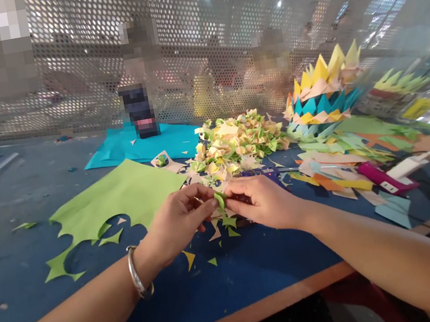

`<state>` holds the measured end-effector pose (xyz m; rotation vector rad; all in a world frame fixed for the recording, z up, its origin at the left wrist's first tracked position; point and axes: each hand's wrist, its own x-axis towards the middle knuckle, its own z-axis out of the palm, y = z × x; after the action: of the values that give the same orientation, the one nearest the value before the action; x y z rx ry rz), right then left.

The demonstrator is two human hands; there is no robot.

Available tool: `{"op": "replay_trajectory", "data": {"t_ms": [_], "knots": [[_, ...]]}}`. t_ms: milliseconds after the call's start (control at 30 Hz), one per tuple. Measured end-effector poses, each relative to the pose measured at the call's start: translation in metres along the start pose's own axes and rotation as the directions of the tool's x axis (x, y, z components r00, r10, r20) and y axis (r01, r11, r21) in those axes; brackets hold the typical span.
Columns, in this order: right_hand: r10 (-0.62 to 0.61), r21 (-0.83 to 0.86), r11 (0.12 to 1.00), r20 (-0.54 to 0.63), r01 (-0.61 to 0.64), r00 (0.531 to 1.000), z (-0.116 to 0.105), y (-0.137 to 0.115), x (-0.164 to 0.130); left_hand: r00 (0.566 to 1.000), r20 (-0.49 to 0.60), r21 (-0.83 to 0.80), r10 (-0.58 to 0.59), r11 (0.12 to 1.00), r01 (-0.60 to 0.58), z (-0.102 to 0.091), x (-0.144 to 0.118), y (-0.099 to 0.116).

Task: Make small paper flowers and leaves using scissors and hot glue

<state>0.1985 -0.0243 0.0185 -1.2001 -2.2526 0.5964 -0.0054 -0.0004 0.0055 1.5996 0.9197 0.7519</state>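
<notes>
My left hand (179, 219) and my right hand (260, 200) meet over the blue table (239, 283), both pinching one small green paper piece (219, 200) between their fingertips. A silver bangle (137, 273) circles my left wrist. Just behind the hands lies a heap of small folded paper flowers (237, 143) in yellow, pink and green. Paper scraps (211, 238) are scattered under and around the hands. Purple-handled scissors (269, 174) show partly behind my right hand.
A cut green paper sheet (118, 199) lies to the left, a teal sheet (134, 147) behind it. Spiky stacked paper crowns (321, 91) and loose coloured sheets (341, 153) sit at right, beside a pink-and-white tool (383, 179) with a white cable. Perforated mesh (180, 51) screens other people beyond.
</notes>
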Motion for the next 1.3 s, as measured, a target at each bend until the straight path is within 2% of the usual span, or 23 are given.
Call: {"op": "replay_trajectory", "data": {"t_ms": [267, 433, 633, 800, 867, 967, 1033, 1100, 1200, 1300], "knots": [[-0.010, 0.109, 0.994, -0.010, 0.011, 1.000, 0.006, 0.008, -0.002, 0.998, -0.008, 0.066, -0.057, 0.996, 0.058, -0.002, 0.001, -0.002], [-0.033, 0.117, 0.992, -0.054, 0.039, 0.998, 0.009, 0.010, -0.003, 0.999, -0.030, 0.170, 0.036, 0.985, -0.030, -0.001, 0.002, -0.003], [-0.007, 0.188, 0.982, -0.049, 0.016, 0.999, 0.009, 0.007, -0.005, 0.988, -0.089, 0.299, 0.127, 0.950, -0.095, 0.001, 0.000, -0.002], [0.005, 0.161, 0.987, -0.078, 0.008, 0.997, 0.010, 0.009, -0.006, 0.978, -0.087, 0.322, 0.191, 0.934, -0.154, 0.000, -0.002, -0.002], [0.026, 0.166, 0.986, -0.080, -0.012, 0.996, 0.010, 0.010, -0.007, 0.960, -0.146, 0.304, 0.241, 0.934, -0.188, -0.002, -0.001, 0.000], [0.056, 0.197, 0.980, -0.071, -0.041, 0.996, 0.009, 0.012, -0.009, 0.910, -0.278, 0.301, 0.308, 0.928, -0.222, -0.007, 0.000, 0.003], [0.052, 0.209, 0.977, -0.066, -0.037, 0.996, 0.007, 0.011, -0.010, 0.899, -0.309, 0.313, 0.310, 0.926, -0.212, -0.009, 0.000, 0.005], [0.039, 0.198, 0.980, -0.061, -0.027, 0.997, 0.007, 0.010, -0.011, 0.918, -0.273, 0.320, 0.287, 0.927, -0.194, -0.008, 0.000, 0.005], [0.031, 0.164, 0.986, -0.054, -0.022, 0.998, 0.006, 0.008, -0.012, 0.948, -0.159, 0.309, 0.276, 0.926, -0.218, -0.003, -0.002, 0.005], [0.021, 0.142, 0.990, -0.019, -0.019, 1.000, 0.007, 0.007, -0.012, 0.943, -0.134, 0.321, 0.304, 0.914, -0.249, -0.002, -0.003, 0.005]]}}
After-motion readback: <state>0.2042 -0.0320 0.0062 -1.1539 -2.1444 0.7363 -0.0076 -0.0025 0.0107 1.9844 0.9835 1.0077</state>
